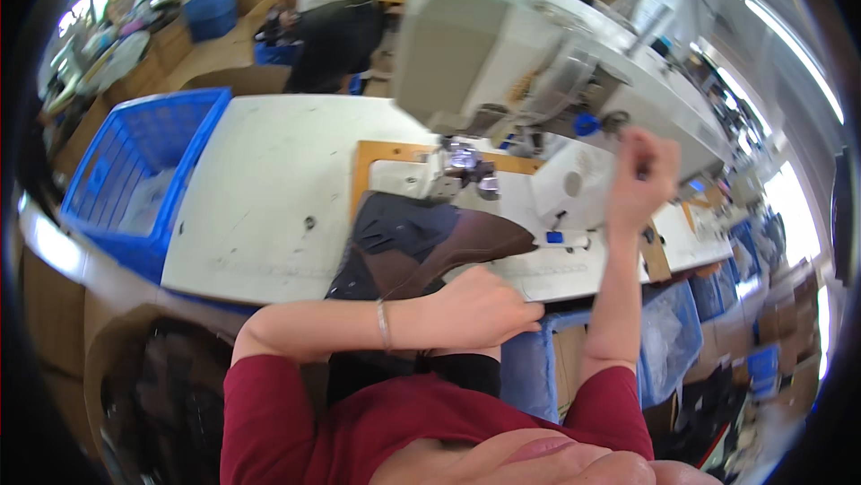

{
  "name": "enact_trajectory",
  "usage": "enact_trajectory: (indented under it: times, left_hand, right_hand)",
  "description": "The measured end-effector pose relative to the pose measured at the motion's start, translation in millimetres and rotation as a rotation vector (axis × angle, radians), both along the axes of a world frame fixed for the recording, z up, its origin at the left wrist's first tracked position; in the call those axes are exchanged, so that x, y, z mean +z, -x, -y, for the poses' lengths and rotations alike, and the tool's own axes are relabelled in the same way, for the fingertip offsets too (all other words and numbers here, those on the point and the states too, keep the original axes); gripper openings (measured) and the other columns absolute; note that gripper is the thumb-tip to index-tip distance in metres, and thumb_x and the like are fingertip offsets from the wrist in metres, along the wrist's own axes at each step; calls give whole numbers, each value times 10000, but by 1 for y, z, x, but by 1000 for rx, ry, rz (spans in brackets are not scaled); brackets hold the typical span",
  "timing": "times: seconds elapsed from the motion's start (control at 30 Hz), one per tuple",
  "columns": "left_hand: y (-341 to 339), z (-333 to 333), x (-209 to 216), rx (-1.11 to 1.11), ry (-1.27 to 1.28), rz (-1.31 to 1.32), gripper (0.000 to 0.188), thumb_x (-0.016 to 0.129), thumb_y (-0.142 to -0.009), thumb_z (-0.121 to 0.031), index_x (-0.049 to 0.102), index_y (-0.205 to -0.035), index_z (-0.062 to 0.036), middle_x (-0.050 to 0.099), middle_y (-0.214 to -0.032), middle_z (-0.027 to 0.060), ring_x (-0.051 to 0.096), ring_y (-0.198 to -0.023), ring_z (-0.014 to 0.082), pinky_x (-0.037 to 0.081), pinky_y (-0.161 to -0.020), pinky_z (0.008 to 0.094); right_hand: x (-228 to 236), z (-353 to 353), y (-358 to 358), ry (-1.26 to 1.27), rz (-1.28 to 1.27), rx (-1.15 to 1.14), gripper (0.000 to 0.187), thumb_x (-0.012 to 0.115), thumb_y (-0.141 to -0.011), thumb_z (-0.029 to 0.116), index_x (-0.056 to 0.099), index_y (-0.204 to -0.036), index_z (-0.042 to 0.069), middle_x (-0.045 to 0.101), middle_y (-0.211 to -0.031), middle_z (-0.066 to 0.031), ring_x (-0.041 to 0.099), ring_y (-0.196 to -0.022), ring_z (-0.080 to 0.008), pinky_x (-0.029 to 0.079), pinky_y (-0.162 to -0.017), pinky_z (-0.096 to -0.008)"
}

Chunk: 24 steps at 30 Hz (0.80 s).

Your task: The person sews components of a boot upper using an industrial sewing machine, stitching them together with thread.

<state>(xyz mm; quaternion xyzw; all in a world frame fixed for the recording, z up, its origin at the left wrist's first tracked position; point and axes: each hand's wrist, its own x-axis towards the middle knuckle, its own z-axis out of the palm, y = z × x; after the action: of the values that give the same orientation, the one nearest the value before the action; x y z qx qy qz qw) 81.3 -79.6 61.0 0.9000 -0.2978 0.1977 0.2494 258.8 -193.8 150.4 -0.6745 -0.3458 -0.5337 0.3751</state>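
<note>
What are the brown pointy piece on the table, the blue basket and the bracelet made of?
The brown pointy piece looks like leather or imitation leather, smooth with a soft sheen. The blue basket seems hard, slightly shiny plastic, with moulded slats. The bracelet is probably polished metal: it gleams silvery.

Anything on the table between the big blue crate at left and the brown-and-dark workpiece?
No object: head view shows only white tabletop with small dark marks between the blue crate and the workpiece.
</note>
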Motion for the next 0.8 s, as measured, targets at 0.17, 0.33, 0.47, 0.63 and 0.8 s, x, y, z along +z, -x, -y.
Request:
enact_trajectory:
  times: [0.17, 0.33, 0.47, 0.63, 0.8]
  left_hand:
    - [0, -13, 1, 127, 132, 146, 267, 571, -868, -329, 551, -733, -99, 560, -578, 69, 589, -576, 280, 456, -514, 388]
    - [-5, -17, 6, 173, 192, 190, 251, 566, -877, -301, 553, -748, -87, 553, -567, 86, 583, -566, 288, 442, -511, 402]
    - [-11, -20, 6, 217, 280, 198, 251, 573, -875, -308, 567, -767, -82, 554, -566, 94, 583, -570, 299, 440, -514, 407]
    - [-32, -18, 15, 301, 523, 79, 241, 599, -865, -312, 536, -906, -82, 561, -579, 105, 572, -573, 342, 436, -513, 405]
    - [-61, -11, 35, 117, 1068, -305, 313, 566, -916, -238, 529, -1181, -77, 503, -546, 19, 420, -496, 65, 356, -460, 282]
  right_hand:
    - [-8, 1, -6, 110, 15, -10, 49, 653, -803, 0, 619, -828, 25, 436, -680, -44, 408, -561, -161, 360, -524, -272]
    - [-5, -1, -1, -129, 5, -43, 50, 660, -802, 12, 624, -831, 31, 458, -686, -36, 433, -569, -142, 357, -522, -266]
    - [-11, 4, -6, 164, 91, 35, 31, 655, -826, 23, 625, -836, 24, 463, -690, -25, 409, -560, -120, 344, -506, -266]
    - [-3, 4, -18, 33, 30, -75, 29, 646, -830, 18, 625, -849, 27, 466, -686, -33, 446, -574, -122, 366, -524, -246]
    - [-32, 14, 13, 234, -50, 151, 109, 652, -764, -29, 610, -837, 42, 517, -713, -57, 501, -585, -136, 383, -500, -240]
